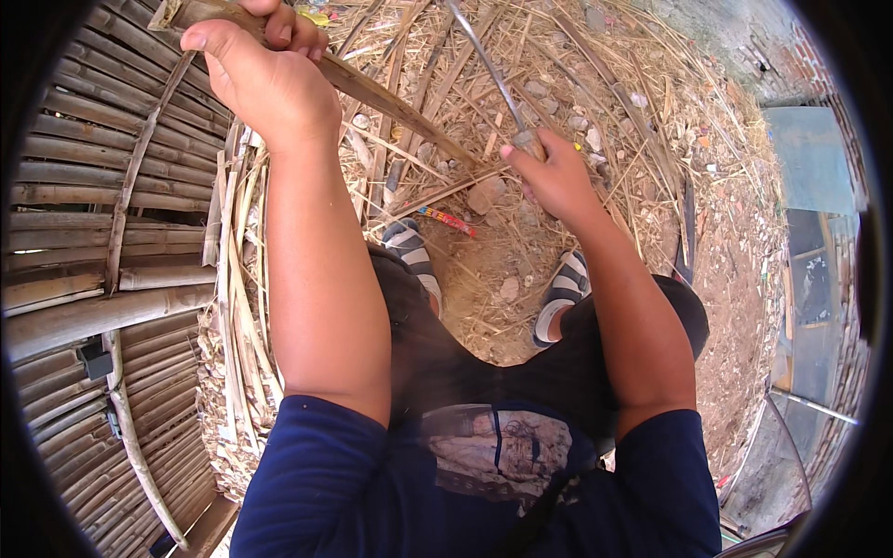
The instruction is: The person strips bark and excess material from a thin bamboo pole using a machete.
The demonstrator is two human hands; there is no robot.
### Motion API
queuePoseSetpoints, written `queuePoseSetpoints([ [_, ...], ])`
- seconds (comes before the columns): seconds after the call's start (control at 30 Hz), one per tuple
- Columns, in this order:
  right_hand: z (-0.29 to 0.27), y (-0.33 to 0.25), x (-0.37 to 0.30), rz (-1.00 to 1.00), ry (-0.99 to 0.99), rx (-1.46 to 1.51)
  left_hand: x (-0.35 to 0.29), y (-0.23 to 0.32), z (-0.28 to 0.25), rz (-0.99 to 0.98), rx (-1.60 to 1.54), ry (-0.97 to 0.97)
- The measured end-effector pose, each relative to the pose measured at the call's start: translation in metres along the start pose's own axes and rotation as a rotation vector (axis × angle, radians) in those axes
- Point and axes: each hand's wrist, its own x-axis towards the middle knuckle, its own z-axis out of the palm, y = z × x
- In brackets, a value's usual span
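My left hand (284, 88) is closed around a long split bamboo piece (391, 104) at the upper left, its thumb lying along the near side. The piece slants from the top left down toward the middle, where its lower end is close to the ground litter. In my right hand (556, 177) is the wooden handle (530, 142) of a long knife, gripped with the thumb on top. Its narrow metal blade (488, 60) points up and away, apart from the bamboo, and runs out at the top edge of the view.
A bamboo slat wall (139, 195) rises on the left, with thin bamboo strips (244, 307) piled along its foot. Straw, sticks and stones litter the ground around my sandalled feet (565, 293). A colourful wrapper (446, 220) lies between them. Blue-grey panels (814, 163) stand at the right.
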Motion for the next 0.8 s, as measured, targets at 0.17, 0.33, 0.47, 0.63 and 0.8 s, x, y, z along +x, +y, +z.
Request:
queuePoseSetpoints([
  [0.17,0.038,-0.036,-0.001,-0.17,0.14,0.032,0.006,-0.008,-0.006,-0.048,-0.047,0.04],
  [0.33,0.095,0.03,-0.017,-0.131,0.116,-0.084,0.008,-0.006,-0.002,-0.036,-0.007,0.064],
  [0.47,0.103,0.171,-0.015,0.306,-0.314,-0.589,-0.002,-0.015,0.014,-0.053,0.019,0.025],
  [0.63,0.108,0.19,-0.016,0.257,-0.005,-0.189,-0.004,-0.018,0.026,-0.006,0.031,-0.018],
  [0.8,0.09,0.074,0.002,0.024,0.018,0.07,0.005,0.006,0.003,0.009,0.004,0.079],
])
